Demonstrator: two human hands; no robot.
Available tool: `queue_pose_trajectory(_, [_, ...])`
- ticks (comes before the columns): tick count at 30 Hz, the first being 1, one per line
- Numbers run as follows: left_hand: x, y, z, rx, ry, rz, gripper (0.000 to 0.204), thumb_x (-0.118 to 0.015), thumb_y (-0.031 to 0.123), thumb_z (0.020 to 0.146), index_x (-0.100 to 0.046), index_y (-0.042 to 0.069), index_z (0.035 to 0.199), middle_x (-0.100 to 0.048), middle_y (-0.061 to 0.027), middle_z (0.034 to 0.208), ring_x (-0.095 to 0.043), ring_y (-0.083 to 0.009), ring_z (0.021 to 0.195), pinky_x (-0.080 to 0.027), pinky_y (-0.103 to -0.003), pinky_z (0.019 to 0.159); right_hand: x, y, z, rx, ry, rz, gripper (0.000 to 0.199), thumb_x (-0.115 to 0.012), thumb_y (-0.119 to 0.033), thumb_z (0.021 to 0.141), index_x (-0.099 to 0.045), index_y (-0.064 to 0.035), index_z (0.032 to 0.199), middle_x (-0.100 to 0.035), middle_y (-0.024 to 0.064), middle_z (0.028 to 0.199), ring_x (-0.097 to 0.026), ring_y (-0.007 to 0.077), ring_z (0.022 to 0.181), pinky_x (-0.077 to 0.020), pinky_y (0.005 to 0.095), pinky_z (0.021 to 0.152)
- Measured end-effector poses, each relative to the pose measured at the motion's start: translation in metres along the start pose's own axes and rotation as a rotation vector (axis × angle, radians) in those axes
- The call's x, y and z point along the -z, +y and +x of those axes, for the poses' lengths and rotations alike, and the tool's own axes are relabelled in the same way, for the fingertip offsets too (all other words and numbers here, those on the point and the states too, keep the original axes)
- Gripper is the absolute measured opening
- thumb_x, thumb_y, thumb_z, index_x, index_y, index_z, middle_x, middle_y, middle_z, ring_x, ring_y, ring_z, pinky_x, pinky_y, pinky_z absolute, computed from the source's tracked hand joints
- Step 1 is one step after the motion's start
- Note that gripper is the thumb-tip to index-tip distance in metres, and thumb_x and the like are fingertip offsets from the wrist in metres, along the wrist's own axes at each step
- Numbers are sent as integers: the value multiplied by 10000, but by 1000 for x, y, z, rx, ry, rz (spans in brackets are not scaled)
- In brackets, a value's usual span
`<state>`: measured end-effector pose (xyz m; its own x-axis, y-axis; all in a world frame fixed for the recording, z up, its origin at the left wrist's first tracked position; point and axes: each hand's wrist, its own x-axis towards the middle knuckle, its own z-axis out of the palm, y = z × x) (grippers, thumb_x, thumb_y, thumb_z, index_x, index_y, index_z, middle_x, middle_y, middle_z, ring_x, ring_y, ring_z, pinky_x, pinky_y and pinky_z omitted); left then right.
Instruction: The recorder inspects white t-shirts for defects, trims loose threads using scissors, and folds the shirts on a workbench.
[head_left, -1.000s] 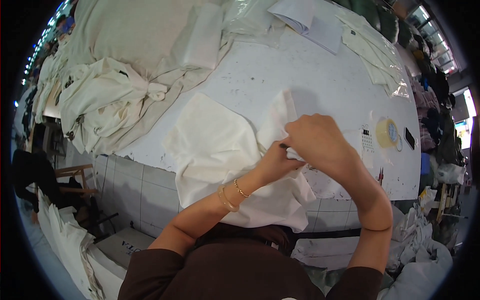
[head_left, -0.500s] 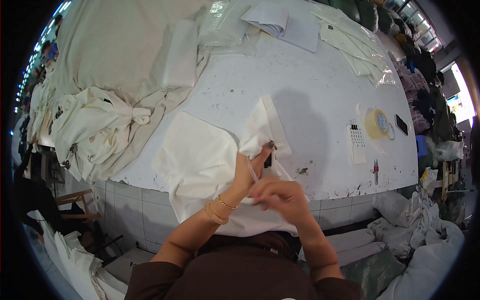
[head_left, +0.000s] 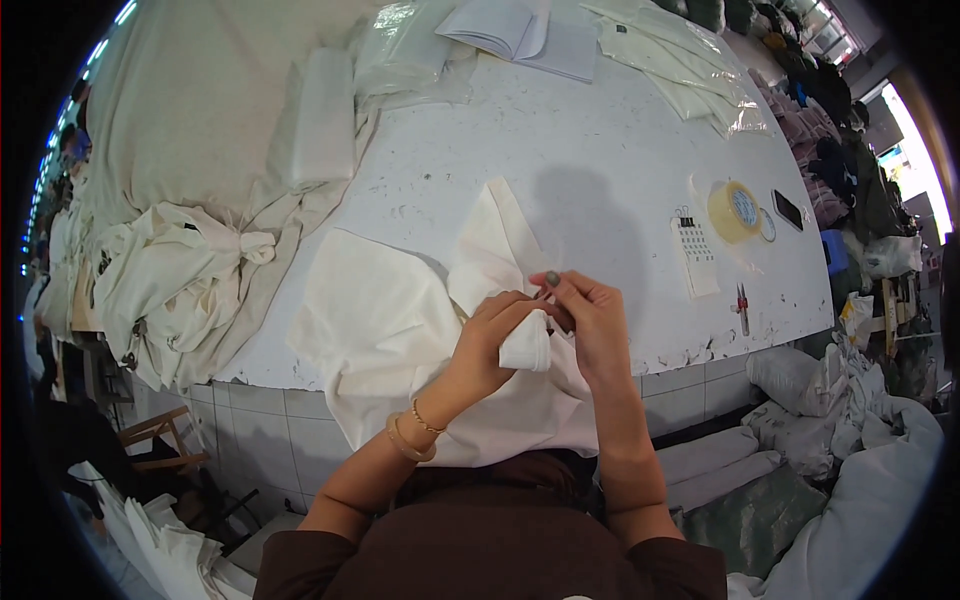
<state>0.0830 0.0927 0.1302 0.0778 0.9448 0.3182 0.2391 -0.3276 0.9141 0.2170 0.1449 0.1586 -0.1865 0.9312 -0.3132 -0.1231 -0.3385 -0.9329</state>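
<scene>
A white cloth garment lies spread over the table's near edge and hangs down in front of me. My left hand is closed around a gathered part of it, and a folded, stitched end sticks out beneath the fingers. Just to the right, my right hand has its thumb and fingers pinched together against the left fingertips. Whatever lies in that pinch is too small and too covered to make out. One pointed flap of the garment reaches away from me beyond the hands.
A clear tape roll, phone, tag card with a black clip and small red-handled snips lie at right. Crumpled cream garments fill the left. An open notebook and bagged garments lie at the back.
My right hand has risen from beside the left wrist to meet the left fingertips. The left hand has turned over, bringing the folded garment end toward me. The view has shifted slightly.
</scene>
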Motion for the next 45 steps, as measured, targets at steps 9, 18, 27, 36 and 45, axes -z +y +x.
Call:
queue_pose_trajectory(9, [14,8,-1,121,155,-89,252,-578,-107,701,-530,16,915,-440,-76,1084,-471,-178,994,-395,-262,851,4,30,14,-5,-26,171,226,-506,-137,930,-629,28,836,-419,-34,515,-298,33,443,-199,206,437])
queue_pose_trajectory(18, [0,-1,6,168,252,-337,156,-511,-85,806,-515,14,926,-495,-61,1030,-496,-149,920,-410,-241,811,4,10,16,252,-81,500,105,-462,-113,955,-527,-37,925,-628,106,762,-337,53,475,-269,192,467])
queue_pose_trajectory(27, [14,4,5,298,220,-442,133,-523,-38,854,-554,23,968,-609,-25,908,-539,-94,846,-432,-240,773,17,-31,-8,506,-311,-485,55,-555,56,836,-556,2,842,-590,63,819,-497,101,571,-406,231,513])
queue_pose_trajectory(36, [15,12,6,267,90,-413,218,-566,-44,807,-549,18,1016,-578,-37,982,-538,-119,925,-429,-250,838,8,-18,6,964,7,-1133,118,-616,91,747,-564,-10,781,-495,54,808,-545,176,613,-429,300,497])
queue_pose_trajectory(45, [25,0,8,284,166,-661,351,-449,330,965,-526,34,1137,-565,-4,873,-525,-96,799,-417,-220,782,-20,-15,23,1214,246,-714,141,-665,96,700,-586,-7,757,-535,48,762,-503,143,534,-388,273,441])
